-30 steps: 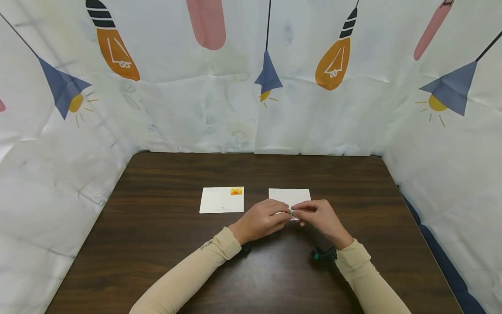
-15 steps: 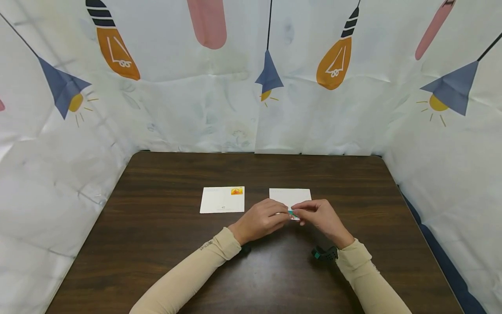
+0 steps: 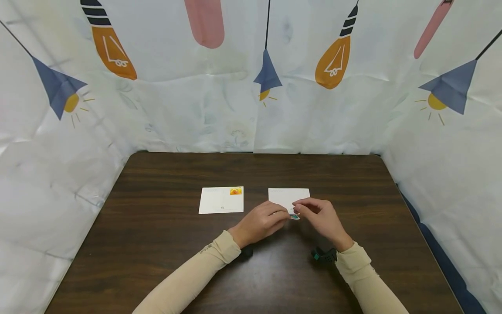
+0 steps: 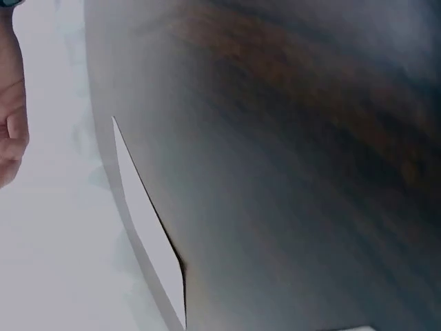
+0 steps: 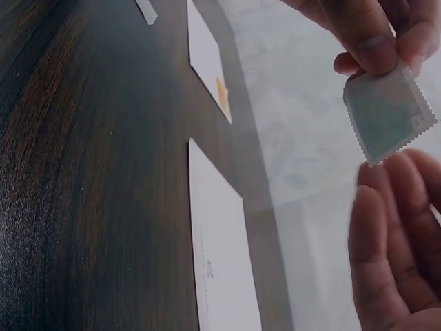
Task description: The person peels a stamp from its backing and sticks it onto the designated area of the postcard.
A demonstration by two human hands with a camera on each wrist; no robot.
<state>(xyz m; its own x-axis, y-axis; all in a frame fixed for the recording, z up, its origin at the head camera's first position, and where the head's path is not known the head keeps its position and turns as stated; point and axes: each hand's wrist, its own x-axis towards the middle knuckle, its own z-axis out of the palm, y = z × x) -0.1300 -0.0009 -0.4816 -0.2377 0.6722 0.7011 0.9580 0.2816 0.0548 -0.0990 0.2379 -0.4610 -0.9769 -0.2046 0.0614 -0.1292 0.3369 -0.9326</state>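
My left hand [image 3: 260,222] pinches a postage stamp [image 5: 387,114] between thumb and fingers. The stamp has perforated edges and a blurred greenish picture, and is held above the table. My right hand [image 3: 321,218] is close by, its thumb and forefinger slightly parted; in the right wrist view its fingertips [image 5: 375,176] lie just below the stamp's lower corner, and whether they touch it I cannot tell. Behind the hands a white postcard [image 3: 288,196] lies flat, partly covered by them. Left of it lies another postcard [image 3: 221,201] with a yellow-orange stamp [image 3: 235,191] in its upper right corner.
Both cards lie on a dark wood-grain table [image 3: 176,261]. Patterned white cloth [image 3: 176,109] hangs along its back and sides. A small pale strip [image 5: 147,12] shows at the top of the right wrist view; its kind is unclear.
My right thumb and forefinger have parted and drawn slightly away from the stamp, which stays in my left fingers and shows lower, in front of the right postcard. The postcards have not moved.
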